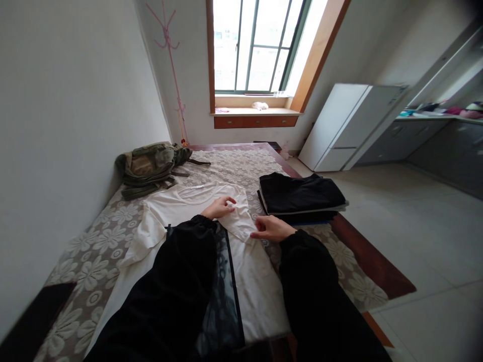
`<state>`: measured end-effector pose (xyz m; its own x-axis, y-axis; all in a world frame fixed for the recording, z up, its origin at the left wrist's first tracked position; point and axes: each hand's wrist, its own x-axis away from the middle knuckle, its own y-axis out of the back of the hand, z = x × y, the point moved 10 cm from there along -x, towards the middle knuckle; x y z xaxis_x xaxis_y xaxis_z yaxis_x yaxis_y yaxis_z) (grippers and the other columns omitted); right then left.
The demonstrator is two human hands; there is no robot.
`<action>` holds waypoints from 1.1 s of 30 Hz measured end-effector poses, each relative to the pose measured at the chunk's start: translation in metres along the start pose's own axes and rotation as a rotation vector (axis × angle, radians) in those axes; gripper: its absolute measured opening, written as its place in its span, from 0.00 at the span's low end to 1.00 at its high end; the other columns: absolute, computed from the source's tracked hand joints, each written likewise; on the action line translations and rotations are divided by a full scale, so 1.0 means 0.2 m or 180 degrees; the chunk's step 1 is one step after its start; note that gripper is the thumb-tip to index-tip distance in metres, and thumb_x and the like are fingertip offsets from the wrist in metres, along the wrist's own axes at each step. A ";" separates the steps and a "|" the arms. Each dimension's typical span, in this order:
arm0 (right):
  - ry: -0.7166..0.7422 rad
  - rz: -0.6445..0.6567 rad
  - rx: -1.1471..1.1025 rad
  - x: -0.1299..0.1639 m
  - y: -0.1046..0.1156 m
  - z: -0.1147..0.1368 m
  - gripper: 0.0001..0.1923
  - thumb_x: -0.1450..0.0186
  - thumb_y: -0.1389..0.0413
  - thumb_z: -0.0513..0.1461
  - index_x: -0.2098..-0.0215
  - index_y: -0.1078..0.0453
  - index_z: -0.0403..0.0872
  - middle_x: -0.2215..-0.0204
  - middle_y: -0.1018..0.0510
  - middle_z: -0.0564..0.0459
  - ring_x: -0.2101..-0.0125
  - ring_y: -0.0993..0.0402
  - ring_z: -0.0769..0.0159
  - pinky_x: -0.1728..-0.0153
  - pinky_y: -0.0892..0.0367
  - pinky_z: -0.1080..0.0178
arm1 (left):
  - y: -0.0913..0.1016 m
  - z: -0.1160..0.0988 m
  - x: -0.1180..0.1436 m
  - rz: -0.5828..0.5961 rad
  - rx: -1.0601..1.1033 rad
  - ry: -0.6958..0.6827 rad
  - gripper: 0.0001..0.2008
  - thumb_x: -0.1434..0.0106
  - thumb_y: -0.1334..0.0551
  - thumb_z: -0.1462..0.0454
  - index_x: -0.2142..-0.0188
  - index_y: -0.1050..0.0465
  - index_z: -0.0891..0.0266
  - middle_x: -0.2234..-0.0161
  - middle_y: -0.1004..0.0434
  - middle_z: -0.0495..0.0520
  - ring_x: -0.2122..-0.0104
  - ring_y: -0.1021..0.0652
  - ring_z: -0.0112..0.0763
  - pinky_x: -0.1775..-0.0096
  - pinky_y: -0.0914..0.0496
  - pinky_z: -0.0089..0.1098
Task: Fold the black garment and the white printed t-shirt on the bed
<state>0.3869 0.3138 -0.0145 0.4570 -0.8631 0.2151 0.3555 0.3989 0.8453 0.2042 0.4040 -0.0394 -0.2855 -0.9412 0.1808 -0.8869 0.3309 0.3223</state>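
Note:
A white T-shirt (260, 296) lies spread out, its neckline away from me and its left-hand sleeve (145, 236) spread to the side. Down its front runs a dark, smoky-patterned panel with a black edge, partly covered by my left arm. My left hand (221, 207) is over the shirt near the right-hand shoulder, thumb and forefinger apart. At the hem of the right-hand sleeve (239, 221), my right hand (273, 229) has its fingers closed in a pinch on the cloth. Black sleeves cover both my forearms.
A stack of folded dark clothes (302, 193) sits right of the shirt. A green backpack (151, 163) rests at the back left by the wall. The flowered cover (94, 266) lies over a reddish-brown surface (381, 266). Beyond are a pink coat stand (175, 75) and a white fridge (339, 125).

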 end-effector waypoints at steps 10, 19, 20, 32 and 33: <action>-0.0464 0.0800 -0.0469 0.07 -0.11 -0.15 0.22 0.41 0.38 0.55 0.77 0.31 0.46 0.84 0.31 0.58 0.82 0.33 0.69 0.80 0.43 0.68 | -0.03 0.02 0.00 -0.0032 0.0039 -0.0088 0.20 0.57 0.36 0.70 0.62 0.17 0.64 0.69 0.21 0.53 0.73 0.27 0.29 0.69 0.33 0.27; -0.0458 0.0980 -0.0818 0.06 -0.16 -0.15 0.29 0.42 0.41 0.63 0.77 0.33 0.47 0.85 0.32 0.58 0.85 0.35 0.70 0.84 0.42 0.68 | -0.01 0.00 0.01 -0.0097 -0.0058 -0.0124 0.21 0.56 0.36 0.71 0.61 0.16 0.63 0.65 0.20 0.54 0.68 0.25 0.33 0.61 0.30 0.30; -0.0489 0.1001 -0.0854 0.06 -0.17 -0.16 0.29 0.43 0.41 0.64 0.77 0.33 0.47 0.86 0.32 0.58 0.85 0.35 0.70 0.84 0.42 0.68 | -0.01 -0.01 0.01 -0.0105 -0.0085 -0.0128 0.22 0.57 0.37 0.72 0.61 0.16 0.63 0.63 0.19 0.54 0.67 0.24 0.33 0.60 0.30 0.31; -0.0827 0.1103 -0.1222 0.08 -0.18 -0.24 0.31 0.51 0.34 0.65 0.77 0.32 0.47 0.86 0.30 0.58 0.85 0.36 0.70 0.85 0.45 0.68 | 0.00 -0.03 0.03 -0.0432 -0.0221 -0.0172 0.22 0.50 0.39 0.70 0.54 0.20 0.63 0.59 0.19 0.57 0.59 0.21 0.41 0.53 0.28 0.35; -0.0805 0.1077 -0.1215 0.08 -0.17 -0.24 0.31 0.52 0.34 0.65 0.76 0.32 0.47 0.86 0.31 0.58 0.85 0.36 0.70 0.85 0.45 0.68 | 0.01 -0.06 0.04 -0.0445 -0.0282 -0.0203 0.21 0.50 0.37 0.69 0.55 0.20 0.62 0.58 0.19 0.58 0.57 0.21 0.43 0.52 0.28 0.36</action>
<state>0.4209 0.3004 -0.0634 0.4040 -0.6963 0.5933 0.5142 0.7092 0.4823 0.2053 0.3984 -0.0271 -0.1867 -0.9799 0.0702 -0.8849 0.1987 0.4213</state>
